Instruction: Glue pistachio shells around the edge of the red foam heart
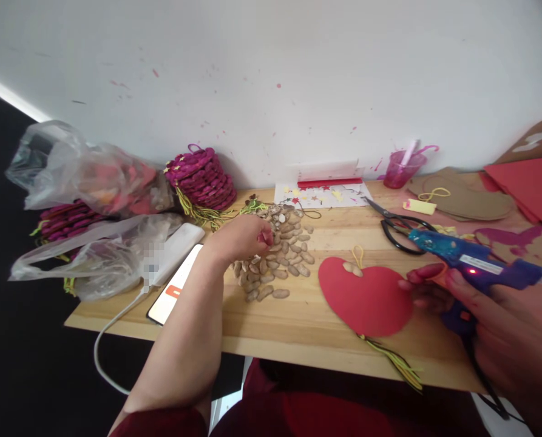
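While the left hand (246,238) pinches into the peanut shell pile (275,252) and the right hand (475,309) grips the lit glue gun (471,261) beside the red paper heart (365,296), its unwatched hot nozzle could burn fingers or drip glue.

no readable text, glue gun (475,261) label illegible

The left arm reaches forward from the lower middle, bare from a dark red sleeve at the elbow, forearm angled up and to the right. The left hand (243,238) is palm down, fingers curled inward and pinched at the tips. The right hand (475,315) comes in from the right edge, fingers wrapped shut in a grip, painted nails pointing left.
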Motion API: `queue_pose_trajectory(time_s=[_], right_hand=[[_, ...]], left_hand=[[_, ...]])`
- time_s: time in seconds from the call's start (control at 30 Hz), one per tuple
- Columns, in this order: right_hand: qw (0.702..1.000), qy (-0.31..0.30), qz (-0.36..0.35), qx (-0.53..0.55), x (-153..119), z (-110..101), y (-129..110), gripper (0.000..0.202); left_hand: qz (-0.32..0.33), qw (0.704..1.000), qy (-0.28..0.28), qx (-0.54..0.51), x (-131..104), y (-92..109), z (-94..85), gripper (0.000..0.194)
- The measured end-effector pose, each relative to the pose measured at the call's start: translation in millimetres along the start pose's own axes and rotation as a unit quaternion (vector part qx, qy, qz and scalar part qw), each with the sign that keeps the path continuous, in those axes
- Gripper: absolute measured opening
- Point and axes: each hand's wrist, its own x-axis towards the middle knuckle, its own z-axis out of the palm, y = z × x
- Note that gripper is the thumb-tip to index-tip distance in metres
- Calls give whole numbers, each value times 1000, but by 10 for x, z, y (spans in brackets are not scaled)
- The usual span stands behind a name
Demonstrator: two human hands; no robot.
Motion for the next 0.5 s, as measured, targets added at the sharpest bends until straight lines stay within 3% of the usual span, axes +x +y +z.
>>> queue_pose_trajectory(time_s=[0.2, 0.37, 0.5], right_hand=[[999, -34, 20, 15, 10, -3, -9, 34], [999, -40, 21, 11, 10, 5, -23, 36], [999, -44, 12, 8, 8, -9, -23, 34]], left_hand=[[16, 1000, -4, -19, -46, 17, -46, 17], [-36, 999, 29, 18, -79, 34, -92, 18], [-5, 999, 8, -33, -50, 33, -62, 21]])
